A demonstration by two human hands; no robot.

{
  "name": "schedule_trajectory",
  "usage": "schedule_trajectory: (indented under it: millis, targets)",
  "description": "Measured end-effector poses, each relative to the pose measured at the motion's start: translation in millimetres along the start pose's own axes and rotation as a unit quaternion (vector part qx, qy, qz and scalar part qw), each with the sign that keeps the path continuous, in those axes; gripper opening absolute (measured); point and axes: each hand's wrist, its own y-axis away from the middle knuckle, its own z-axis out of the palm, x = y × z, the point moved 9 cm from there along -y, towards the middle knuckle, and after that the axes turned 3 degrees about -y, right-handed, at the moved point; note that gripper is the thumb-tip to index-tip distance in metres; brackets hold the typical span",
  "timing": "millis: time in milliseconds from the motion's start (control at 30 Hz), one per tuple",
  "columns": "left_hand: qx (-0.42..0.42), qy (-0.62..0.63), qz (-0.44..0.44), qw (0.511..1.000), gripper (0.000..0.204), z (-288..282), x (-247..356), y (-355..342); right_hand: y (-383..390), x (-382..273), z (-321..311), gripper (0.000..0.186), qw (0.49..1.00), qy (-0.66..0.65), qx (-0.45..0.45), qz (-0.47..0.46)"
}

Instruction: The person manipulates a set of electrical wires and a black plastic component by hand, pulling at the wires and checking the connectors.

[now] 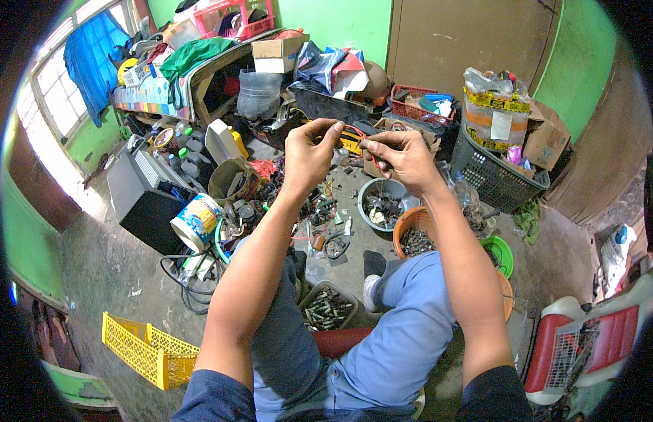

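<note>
Both my arms reach forward, with the hands raised in front of me and a small gap between them. My left hand (pixel 311 151) is closed in a pinch of thumb and forefinger; whatever lies between the tips is too small to make out. My right hand (pixel 405 156) pinches a thin red wire (pixel 356 131), which shows by its fingertips on the side facing the left hand. Beneath the hands, small electronic scrap and wire bits (pixel 325 211) lie scattered over the floor.
Between my legs stands a tray of small cylindrical parts (pixel 329 307). A grey basin (pixel 365 211) and an orange bucket (pixel 399 235) hold scrap to the right. A yellow crate (pixel 133 337) sits at left, a dark plastic basket (pixel 492 172) at far right.
</note>
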Motion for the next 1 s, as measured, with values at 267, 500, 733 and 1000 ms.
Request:
schedule_trajectory:
  millis: [267, 500, 733, 1000]
  targets:
    - [0.013, 0.034, -0.034, 0.999, 0.023, 8.4, -13.7, 3.3, -8.6, 8.8, 1.1, 0.017, 0.994, -0.092, 0.049, -0.031]
    - [-0.009, 0.094, -0.040, 0.995, 0.024, 20.2, -13.6, 7.2, -10.8, 13.0, 3.6, 0.016, 0.988, -0.132, 0.078, -0.034]
    - [-0.028, 0.104, -0.073, 0.992, 0.024, 21.3, -7.1, 10.0, -10.3, 6.4, 4.8, 0.016, 0.986, -0.131, 0.094, -0.049]
    - [-0.069, 0.091, -0.078, 0.990, 0.025, 30.4, -11.7, 12.1, -9.0, 1.1, 4.9, 0.015, 0.987, -0.091, 0.110, -0.076]
